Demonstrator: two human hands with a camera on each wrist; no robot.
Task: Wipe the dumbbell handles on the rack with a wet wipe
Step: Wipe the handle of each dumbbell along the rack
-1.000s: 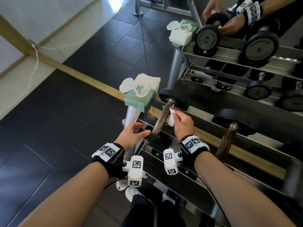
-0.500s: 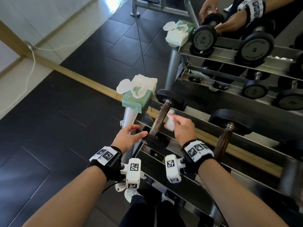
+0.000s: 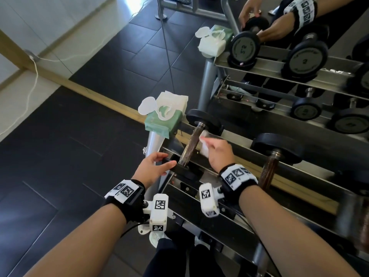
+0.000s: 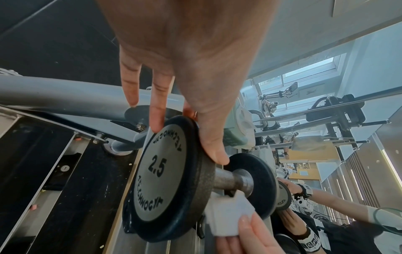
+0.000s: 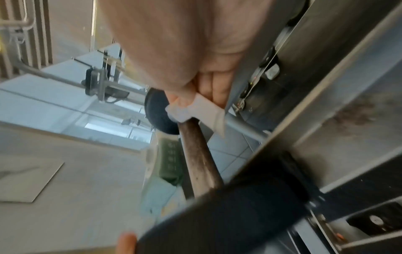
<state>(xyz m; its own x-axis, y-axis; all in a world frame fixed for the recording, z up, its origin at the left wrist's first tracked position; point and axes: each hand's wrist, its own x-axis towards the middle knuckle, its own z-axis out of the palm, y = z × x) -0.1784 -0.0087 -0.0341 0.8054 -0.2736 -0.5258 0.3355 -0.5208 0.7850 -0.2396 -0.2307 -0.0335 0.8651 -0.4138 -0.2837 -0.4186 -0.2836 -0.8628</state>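
Steadying the near plate [image 4: 165,173] of the 2.5 dumbbell [image 3: 194,143], left hand [image 3: 152,168] has thumb and fingers spread around the plate rim, fingertips [image 4: 157,120] touching its face and edge, thumb lying over the top edge toward the handle; fingers mostly straight, not wrapped. Right hand [image 3: 218,151] pinches a folded white wet wipe [image 3: 204,147] between thumb and curled fingers, just right of the dumbbell handle [image 3: 190,144]. Right wrist view shows the wipe [image 5: 195,111] touching the handle [image 5: 200,158] at its far end, close to the far plate [image 5: 156,115]; that view is blurred, so how firm the contact is can't be told. Left wrist view puts the wipe [image 4: 228,214] below the handle [image 4: 228,178], between the two plates. Dumbbell lies across the top tier of the rack [image 3: 225,198], handle knurled and brownish, far plate [image 3: 203,120] toward the mirror. Green wipes pack [image 3: 163,118] with open flap sits just left of the dumbbell's far plate, on the rack's end post. A second dumbbell [image 3: 273,156] sits well to the right of the first on the same tier, untouched. Mirror [image 3: 299,56] beyond the dumbbell reflects the rack and both hands. Dark floor tiles [image 3: 69,146] left of the dumbbell.
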